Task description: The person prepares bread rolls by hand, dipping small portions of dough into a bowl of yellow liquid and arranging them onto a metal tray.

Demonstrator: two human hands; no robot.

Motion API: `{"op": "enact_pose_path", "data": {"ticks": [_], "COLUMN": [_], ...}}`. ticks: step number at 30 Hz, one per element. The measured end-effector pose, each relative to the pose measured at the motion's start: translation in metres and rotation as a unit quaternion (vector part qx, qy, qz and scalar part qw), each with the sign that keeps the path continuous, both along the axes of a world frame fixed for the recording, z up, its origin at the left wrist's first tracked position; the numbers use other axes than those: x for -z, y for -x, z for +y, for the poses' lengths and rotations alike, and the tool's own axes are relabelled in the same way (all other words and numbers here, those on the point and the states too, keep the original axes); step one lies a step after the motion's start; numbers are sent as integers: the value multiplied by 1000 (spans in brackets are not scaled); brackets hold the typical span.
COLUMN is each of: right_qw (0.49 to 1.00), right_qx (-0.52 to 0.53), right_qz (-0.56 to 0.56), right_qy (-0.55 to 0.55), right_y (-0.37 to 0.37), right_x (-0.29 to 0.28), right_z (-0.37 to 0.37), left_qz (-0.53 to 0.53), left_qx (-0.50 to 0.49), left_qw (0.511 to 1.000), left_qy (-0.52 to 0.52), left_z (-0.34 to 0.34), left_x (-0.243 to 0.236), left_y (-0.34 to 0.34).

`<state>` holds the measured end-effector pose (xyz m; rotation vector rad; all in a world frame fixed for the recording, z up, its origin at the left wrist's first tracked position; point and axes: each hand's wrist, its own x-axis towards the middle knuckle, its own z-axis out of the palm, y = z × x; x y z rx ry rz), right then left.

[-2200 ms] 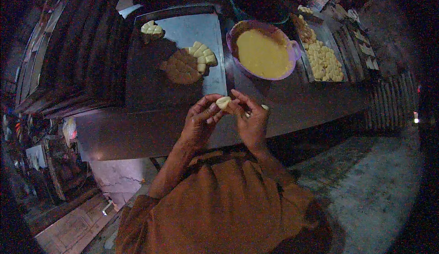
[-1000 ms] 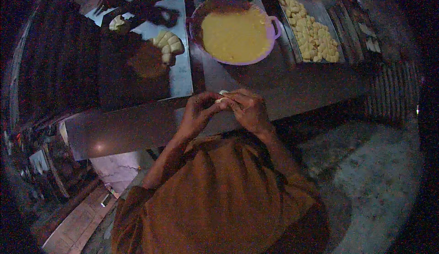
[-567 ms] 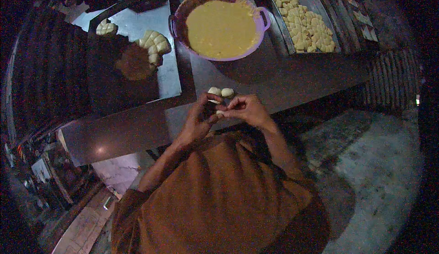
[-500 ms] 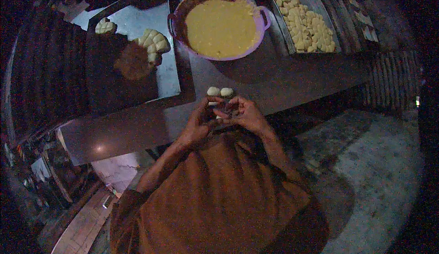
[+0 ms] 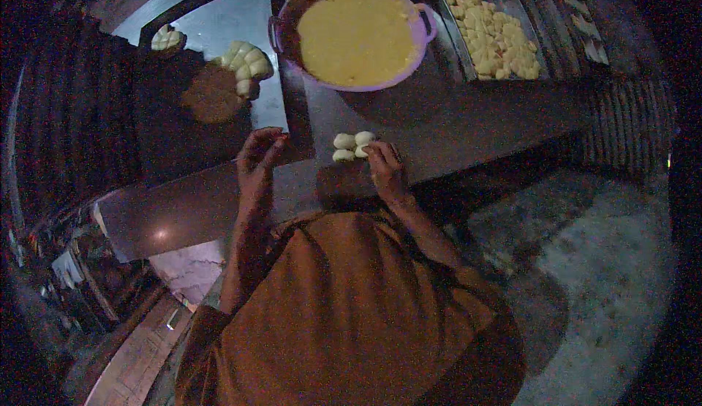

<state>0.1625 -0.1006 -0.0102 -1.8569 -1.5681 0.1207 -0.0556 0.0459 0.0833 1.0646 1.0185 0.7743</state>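
While the right hand (image 5: 387,172) touches dough (image 5: 360,151), a purple basin (image 5: 404,72) holds yellow mixture (image 5: 358,36).

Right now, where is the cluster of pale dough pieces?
In the head view, the cluster lies on the table near the picture's middle, this side of the purple basin, with the right hand at its right edge.

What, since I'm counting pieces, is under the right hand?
The near right one of four pale dough pieces lies partly under the right hand, its left side showing. What the hand covers, there and on the table, can't be seen.
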Motion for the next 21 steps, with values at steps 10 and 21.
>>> {"op": "enact_pose_path", "data": {"ticks": [10, 21], "right_qw": [991, 976], "right_qx": [129, 193], "right_qz": [22, 100], "right_qy": [34, -7], "right_y": [19, 29], "right_x": [-12, -60], "right_z": [-13, 5], "left_qz": [417, 548], "left_qx": [-197, -58], "left_qw": [845, 808], "left_qy": [-271, -208], "left_z": [156, 246], "left_x": [52, 97], "left_y": [92, 154]}}
